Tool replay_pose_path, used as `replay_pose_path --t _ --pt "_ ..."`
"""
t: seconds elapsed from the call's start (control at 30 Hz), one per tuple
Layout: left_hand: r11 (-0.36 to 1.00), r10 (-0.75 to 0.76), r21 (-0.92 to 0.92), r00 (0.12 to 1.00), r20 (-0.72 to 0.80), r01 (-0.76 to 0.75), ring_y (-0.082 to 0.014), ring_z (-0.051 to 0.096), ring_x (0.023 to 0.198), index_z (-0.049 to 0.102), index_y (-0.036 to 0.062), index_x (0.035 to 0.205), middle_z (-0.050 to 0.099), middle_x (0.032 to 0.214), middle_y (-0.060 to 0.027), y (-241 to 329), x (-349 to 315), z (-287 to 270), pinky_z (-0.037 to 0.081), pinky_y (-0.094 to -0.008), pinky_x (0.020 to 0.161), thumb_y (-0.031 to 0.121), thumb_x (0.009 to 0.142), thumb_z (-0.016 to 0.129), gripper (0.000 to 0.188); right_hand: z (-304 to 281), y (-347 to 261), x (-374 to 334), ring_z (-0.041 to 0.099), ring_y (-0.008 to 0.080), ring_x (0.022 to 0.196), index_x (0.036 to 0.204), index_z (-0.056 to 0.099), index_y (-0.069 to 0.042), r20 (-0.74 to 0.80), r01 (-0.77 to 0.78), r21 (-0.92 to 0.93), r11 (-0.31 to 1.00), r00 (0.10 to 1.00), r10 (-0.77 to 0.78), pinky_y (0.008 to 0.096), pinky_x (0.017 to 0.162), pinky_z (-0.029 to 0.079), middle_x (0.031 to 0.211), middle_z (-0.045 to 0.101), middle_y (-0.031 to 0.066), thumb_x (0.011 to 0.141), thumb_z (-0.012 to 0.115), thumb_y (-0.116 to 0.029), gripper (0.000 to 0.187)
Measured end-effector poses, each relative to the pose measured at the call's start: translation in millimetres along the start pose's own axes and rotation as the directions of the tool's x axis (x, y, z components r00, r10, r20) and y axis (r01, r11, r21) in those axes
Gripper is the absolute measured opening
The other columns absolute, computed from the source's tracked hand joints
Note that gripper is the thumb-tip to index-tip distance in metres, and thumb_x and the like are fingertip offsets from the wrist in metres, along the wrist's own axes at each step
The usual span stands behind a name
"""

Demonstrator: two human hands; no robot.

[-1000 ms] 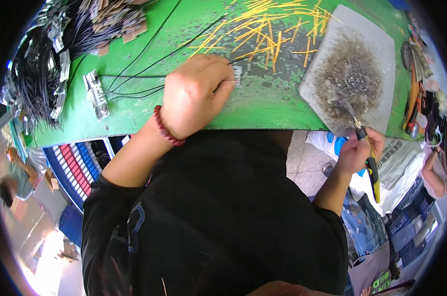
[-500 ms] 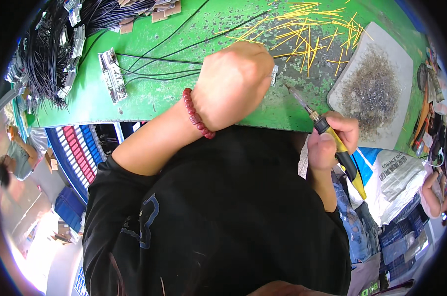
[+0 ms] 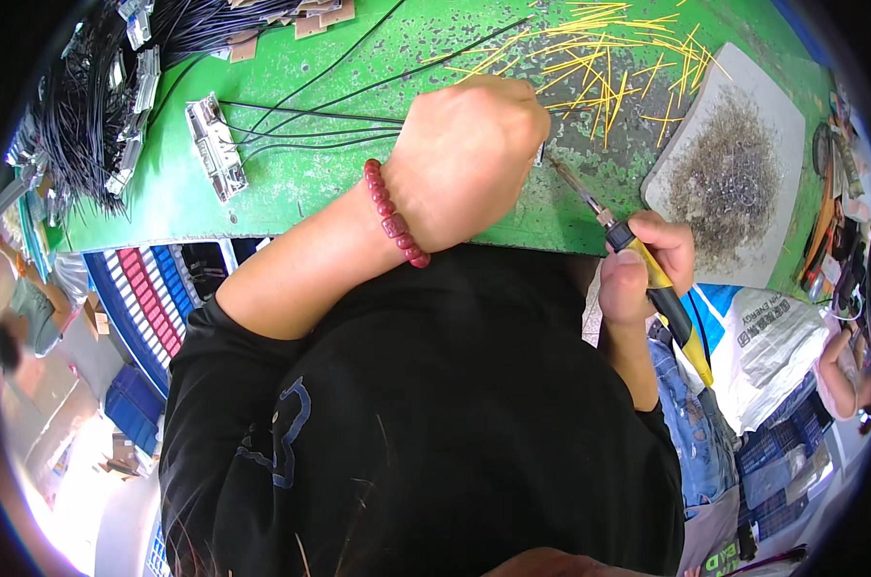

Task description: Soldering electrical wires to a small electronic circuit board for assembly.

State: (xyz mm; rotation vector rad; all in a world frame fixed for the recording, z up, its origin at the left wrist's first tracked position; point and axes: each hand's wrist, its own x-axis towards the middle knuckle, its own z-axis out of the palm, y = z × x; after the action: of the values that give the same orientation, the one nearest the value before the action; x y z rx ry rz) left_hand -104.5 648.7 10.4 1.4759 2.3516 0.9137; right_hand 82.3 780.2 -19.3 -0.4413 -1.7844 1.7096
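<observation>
My left hand point(image 3: 469, 159), with a red bead bracelet point(image 3: 394, 226) on the wrist, is closed over the ends of several thin black wires point(image 3: 310, 125) on the green bench top point(image 3: 301, 183). Those wires run left to a small metal connector block point(image 3: 214, 144). My right hand point(image 3: 642, 264) grips a soldering iron point(image 3: 666, 298) with a yellow and black handle. Its metal tip point(image 3: 575, 188) points up-left and almost touches my left fist. What my left fingers pinch is hidden.
Loose yellow wire pieces point(image 3: 599, 58) litter the bench behind my hands. A grey pad point(image 3: 733, 173) heaped with small metal bits lies at right. Bundles of black cable point(image 3: 99, 106) pile at the far left. Another person point(image 3: 844, 370) sits at right; crates point(image 3: 147, 298) stand below the bench.
My right hand brought the soldering iron from the grey pad at right over to my left fist. My left hand stayed closed on the wires.
</observation>
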Motion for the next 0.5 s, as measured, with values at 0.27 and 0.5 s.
replay_pose_path --t 0.27,0.5 --pt "1.000 -0.013 0.007 1.000 0.015 0.013 -0.0330 0.060 0.078 0.058 0.0025 0.072 0.060 0.078 -0.0103 0.4 0.0 -1.0 0.051 -0.0421 0.064 0.005 0.076 0.063 0.006 -2.0 -1.7 1.5 0.044 0.0089 0.067 0.096 0.054 0.001 0.061 -0.014 -0.116 0.993 0.998 0.021 0.0241 0.059 0.032 0.079 0.054 0.0054 0.084 0.073 -0.025 0.035" --pt "1.000 -0.008 0.003 1.000 0.003 0.008 -0.0326 0.060 0.077 0.057 0.0025 0.071 0.059 0.077 -0.0103 0.3 -0.2 0.1 0.050 -0.0421 0.064 0.004 0.076 0.063 0.007 -1.7 6.0 -1.1 0.048 0.0118 0.070 0.095 0.054 0.002 -0.045 0.057 -0.010 0.998 0.997 -0.058 0.0244 0.062 0.038 0.083 0.056 0.0088 0.083 0.074 -0.028 0.038"
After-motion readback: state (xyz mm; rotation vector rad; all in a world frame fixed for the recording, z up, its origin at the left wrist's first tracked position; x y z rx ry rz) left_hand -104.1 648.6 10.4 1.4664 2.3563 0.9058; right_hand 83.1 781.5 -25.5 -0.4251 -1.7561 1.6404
